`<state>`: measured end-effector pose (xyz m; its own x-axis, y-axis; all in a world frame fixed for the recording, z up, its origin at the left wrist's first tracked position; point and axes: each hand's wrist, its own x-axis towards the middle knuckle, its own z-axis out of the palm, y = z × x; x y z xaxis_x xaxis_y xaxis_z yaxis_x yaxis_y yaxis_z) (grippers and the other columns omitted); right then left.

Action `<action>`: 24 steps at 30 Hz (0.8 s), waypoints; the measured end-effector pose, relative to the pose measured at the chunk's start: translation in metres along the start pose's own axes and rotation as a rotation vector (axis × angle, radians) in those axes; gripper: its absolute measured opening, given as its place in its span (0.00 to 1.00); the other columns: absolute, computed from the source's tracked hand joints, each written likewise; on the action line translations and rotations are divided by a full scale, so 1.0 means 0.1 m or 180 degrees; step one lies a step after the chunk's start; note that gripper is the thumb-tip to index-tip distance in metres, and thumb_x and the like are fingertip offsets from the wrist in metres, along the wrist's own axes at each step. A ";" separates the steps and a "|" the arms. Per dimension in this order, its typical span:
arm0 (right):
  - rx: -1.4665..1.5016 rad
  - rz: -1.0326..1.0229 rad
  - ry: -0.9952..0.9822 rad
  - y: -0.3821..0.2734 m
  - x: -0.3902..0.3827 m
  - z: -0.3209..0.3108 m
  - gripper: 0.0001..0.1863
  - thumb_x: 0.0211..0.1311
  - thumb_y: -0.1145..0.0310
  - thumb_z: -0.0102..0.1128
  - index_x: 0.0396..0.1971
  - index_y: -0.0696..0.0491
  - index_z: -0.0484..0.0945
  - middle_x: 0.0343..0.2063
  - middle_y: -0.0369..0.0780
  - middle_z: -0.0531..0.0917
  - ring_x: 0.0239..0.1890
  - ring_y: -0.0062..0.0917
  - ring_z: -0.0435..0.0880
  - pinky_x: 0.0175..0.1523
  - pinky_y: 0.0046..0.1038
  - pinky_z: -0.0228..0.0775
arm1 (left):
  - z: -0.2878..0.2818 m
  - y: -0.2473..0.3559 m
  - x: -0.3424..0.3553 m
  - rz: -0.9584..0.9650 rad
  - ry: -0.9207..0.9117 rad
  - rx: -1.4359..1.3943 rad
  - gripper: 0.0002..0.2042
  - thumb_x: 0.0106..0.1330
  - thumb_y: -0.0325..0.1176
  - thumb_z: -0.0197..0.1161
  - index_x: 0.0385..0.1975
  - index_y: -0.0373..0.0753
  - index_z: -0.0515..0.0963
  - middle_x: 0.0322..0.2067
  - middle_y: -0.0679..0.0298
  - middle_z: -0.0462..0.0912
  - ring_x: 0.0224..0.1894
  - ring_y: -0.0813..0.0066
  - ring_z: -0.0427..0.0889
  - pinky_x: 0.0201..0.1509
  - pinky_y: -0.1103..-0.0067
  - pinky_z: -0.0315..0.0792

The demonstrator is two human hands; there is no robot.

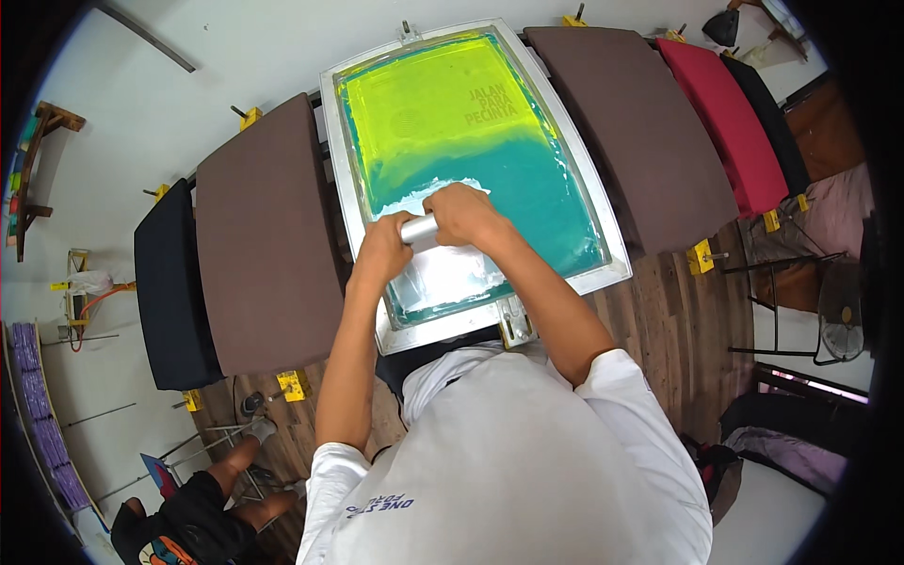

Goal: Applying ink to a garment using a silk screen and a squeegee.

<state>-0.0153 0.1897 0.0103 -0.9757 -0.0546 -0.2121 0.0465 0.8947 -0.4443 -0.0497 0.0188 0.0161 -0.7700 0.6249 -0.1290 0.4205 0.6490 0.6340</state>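
Observation:
A silver squeegee handle (419, 229) lies crosswise over a screen-printing frame (343, 151) with pale metal sides. My left hand (382, 250) wraps its left end, and my right hand (461, 216) grips it farther right. White ink (447, 281) is spread over the near part of the mesh, with a thin ragged edge of it beyond my hands. The stencil is teal (537, 217) in its near half and yellow-green (414, 99) in its far half, where faint lettering shows. My fingers hide part of the handle, and the squeegee's blade cannot be seen.
Brown padded boards (268, 245) flank the frame, another brown board (631, 122) on the right. Beyond them are black boards (169, 282) and a red one (725, 132). Yellow clamps (294, 384) jut from the edges. A person (202, 518) sits at lower left; a fan (841, 320) stands right.

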 end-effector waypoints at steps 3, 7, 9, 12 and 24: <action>-0.0052 0.0137 -0.0071 -0.06 0.03 -0.05 0.13 0.42 0.71 0.68 0.32 0.50 0.87 0.31 0.46 0.87 0.38 0.42 0.87 0.43 0.38 0.80 | -0.01 -0.05 0.04 -0.0104 -0.0085 0.0127 0.19 0.51 0.16 0.59 0.45 0.34 0.82 0.38 0.43 0.84 0.44 0.45 0.83 0.50 0.65 0.76; -0.0007 0.0319 -0.0117 -0.10 -0.03 0.01 0.19 0.39 0.75 0.66 0.38 0.49 0.86 0.33 0.45 0.87 0.39 0.41 0.86 0.45 0.39 0.79 | 0.03 -0.09 -0.03 0.0194 0.0024 0.0159 0.19 0.51 0.16 0.58 0.44 0.34 0.81 0.39 0.43 0.84 0.45 0.43 0.83 0.52 0.65 0.75; -0.0015 0.0315 -0.0023 -0.09 -0.11 0.11 0.20 0.40 0.75 0.67 0.39 0.49 0.85 0.35 0.45 0.87 0.40 0.41 0.86 0.46 0.39 0.79 | 0.12 -0.07 -0.10 0.0180 0.0081 0.0104 0.19 0.51 0.15 0.58 0.45 0.34 0.81 0.39 0.43 0.84 0.45 0.43 0.83 0.52 0.65 0.75; -0.0132 0.0337 0.0060 -0.11 -0.23 0.17 0.21 0.41 0.75 0.67 0.41 0.48 0.85 0.37 0.43 0.87 0.42 0.40 0.86 0.47 0.39 0.79 | 0.22 -0.07 -0.21 0.0132 0.0207 0.0040 0.21 0.50 0.14 0.56 0.46 0.35 0.82 0.39 0.42 0.83 0.45 0.43 0.82 0.52 0.64 0.75; -0.0269 0.0653 -0.0060 -0.31 -0.80 0.40 0.19 0.48 0.70 0.66 0.44 0.42 0.84 0.38 0.38 0.87 0.46 0.35 0.86 0.52 0.46 0.72 | 0.41 0.00 -0.75 0.0114 0.0204 0.0008 0.20 0.49 0.13 0.59 0.43 0.37 0.84 0.36 0.44 0.85 0.43 0.46 0.84 0.50 0.62 0.77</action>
<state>0.0701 0.1482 0.0064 -0.9434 0.1249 -0.3071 0.2248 0.9218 -0.3157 0.0281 -0.0103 -0.0051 -0.7836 0.6187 -0.0573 0.4493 0.6279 0.6355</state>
